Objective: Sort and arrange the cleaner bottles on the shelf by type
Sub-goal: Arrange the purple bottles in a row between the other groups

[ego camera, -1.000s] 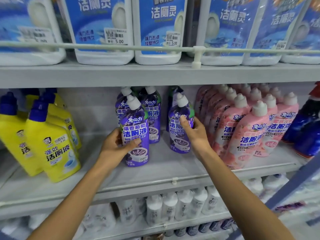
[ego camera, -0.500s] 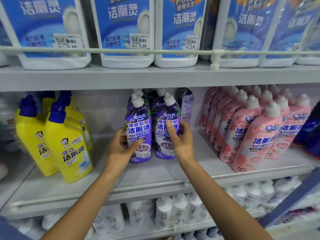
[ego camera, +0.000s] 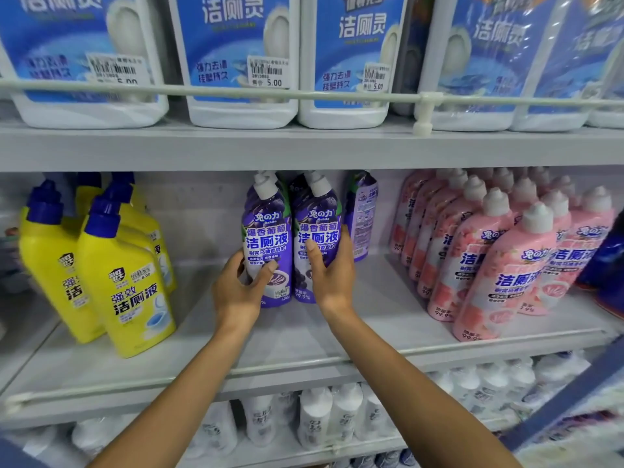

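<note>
Two purple bottles stand upright and touching at the middle of the shelf [ego camera: 304, 346] — the left purple bottle [ego camera: 268, 238] grasped low by the left hand [ego camera: 238, 293], the right purple bottle [ego camera: 317, 238] wrapped by the right hand [ego camera: 332, 275]. Just behind to the right, a third purple bottle [ego camera: 363, 214] shows its back label. Yellow bottles [ego camera: 125, 282] cluster at left, pink bottles [ego camera: 499, 265] in rows at right — both well apart from the pair.
</note>
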`<state>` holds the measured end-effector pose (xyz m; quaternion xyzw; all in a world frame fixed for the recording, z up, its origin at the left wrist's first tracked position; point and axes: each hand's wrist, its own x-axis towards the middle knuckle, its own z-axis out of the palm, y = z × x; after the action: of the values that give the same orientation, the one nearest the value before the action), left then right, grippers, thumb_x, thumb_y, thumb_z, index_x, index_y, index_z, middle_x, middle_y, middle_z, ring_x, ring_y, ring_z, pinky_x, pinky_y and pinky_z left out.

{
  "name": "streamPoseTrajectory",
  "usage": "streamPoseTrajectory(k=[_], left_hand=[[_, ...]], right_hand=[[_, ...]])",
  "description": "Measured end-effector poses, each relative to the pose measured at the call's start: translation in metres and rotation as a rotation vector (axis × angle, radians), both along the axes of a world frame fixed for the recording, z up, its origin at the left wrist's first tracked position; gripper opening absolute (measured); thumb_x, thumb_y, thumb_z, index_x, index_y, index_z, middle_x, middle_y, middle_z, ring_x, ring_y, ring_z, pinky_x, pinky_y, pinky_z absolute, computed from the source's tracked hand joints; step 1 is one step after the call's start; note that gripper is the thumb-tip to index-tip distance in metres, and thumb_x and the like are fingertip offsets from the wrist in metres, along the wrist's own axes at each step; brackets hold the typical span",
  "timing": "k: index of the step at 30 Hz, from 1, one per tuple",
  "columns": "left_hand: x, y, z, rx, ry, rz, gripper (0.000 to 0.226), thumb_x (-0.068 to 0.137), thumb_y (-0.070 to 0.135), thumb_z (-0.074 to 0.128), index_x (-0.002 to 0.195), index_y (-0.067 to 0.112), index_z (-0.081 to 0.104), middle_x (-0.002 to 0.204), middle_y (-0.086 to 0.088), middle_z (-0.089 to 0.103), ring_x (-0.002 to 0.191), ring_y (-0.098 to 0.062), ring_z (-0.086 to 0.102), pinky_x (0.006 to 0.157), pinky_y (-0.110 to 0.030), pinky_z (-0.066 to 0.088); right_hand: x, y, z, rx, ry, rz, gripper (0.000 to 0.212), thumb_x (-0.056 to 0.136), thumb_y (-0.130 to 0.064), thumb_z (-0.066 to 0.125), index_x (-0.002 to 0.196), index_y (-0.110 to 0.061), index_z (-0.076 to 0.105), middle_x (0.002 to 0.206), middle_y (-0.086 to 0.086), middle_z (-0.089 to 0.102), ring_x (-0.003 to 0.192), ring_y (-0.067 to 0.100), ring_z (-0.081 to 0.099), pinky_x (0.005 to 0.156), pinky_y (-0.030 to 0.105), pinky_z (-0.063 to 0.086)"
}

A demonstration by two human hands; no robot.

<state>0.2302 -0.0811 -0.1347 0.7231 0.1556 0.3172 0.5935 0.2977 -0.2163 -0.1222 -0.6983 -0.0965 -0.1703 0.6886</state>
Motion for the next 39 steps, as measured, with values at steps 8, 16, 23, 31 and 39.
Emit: streamPoseTrajectory(k=[8, 16, 23, 31, 39], left_hand=[[0.003, 0.009, -0.009, 0.02, 0.003, -0.014, 0.04, 0.085, 0.035, 0.082, 0.12, 0.022, 0.067, 0.109, 0.009, 0.077, 0.091, 0.001, 0.073, 0.071, -0.017, 0.057], [0.006, 0.013, -0.011, 0.042, 0.064, -0.032, 0.043, 0.087, 0.043, 0.078, 0.121, 0.02, 0.066, 0.11, 0.006, 0.076, 0.09, -0.004, 0.073, 0.069, -0.02, 0.055], [0.006, 0.011, -0.009, -0.01, 0.065, -0.047, 0.041, 0.086, 0.038, 0.08, 0.118, 0.018, 0.065, 0.104, 0.011, 0.074, 0.083, 0.006, 0.071, 0.072, -0.024, 0.058], [0.006, 0.016, -0.012, -0.002, 0.064, -0.066, 0.043, 0.085, 0.04, 0.08, 0.119, 0.019, 0.066, 0.11, 0.008, 0.075, 0.089, 0.002, 0.072, 0.07, -0.019, 0.056], [0.008, 0.017, -0.013, -0.03, 0.059, -0.059, 0.036, 0.084, 0.034, 0.083, 0.113, 0.018, 0.069, 0.105, 0.007, 0.077, 0.092, -0.007, 0.074, 0.067, -0.019, 0.055]], right_hand=[[0.0, -0.009, -0.003, 0.015, 0.053, 0.09, 0.065, 0.1, -0.042, 0.063, 0.155, -0.02, 0.038, 0.142, -0.006, 0.06, 0.119, -0.005, 0.062, 0.099, 0.022, 0.055], [0.109, -0.05, 0.064, 0.039, 0.153, -0.159, 0.092, 0.089, -0.047, 0.076, 0.158, -0.009, 0.029, 0.156, 0.011, 0.047, 0.142, 0.023, 0.048, 0.118, 0.03, 0.037], [0.151, -0.033, 0.038, -0.222, 0.17, -0.245, 0.092, 0.069, -0.049, 0.088, 0.138, -0.006, 0.044, 0.136, 0.014, 0.06, 0.124, 0.034, 0.06, 0.105, 0.046, 0.052], [0.139, -0.054, 0.047, -0.459, 0.184, -0.142, 0.063, 0.089, -0.034, 0.076, 0.136, -0.004, 0.047, 0.13, 0.019, 0.064, 0.116, 0.037, 0.064, 0.093, 0.038, 0.051], [0.071, -0.113, 0.044, -0.141, 0.113, 0.273, 0.051, 0.082, -0.011, 0.073, 0.128, -0.007, 0.052, 0.111, 0.016, 0.068, 0.093, 0.016, 0.068, 0.082, 0.03, 0.059]])
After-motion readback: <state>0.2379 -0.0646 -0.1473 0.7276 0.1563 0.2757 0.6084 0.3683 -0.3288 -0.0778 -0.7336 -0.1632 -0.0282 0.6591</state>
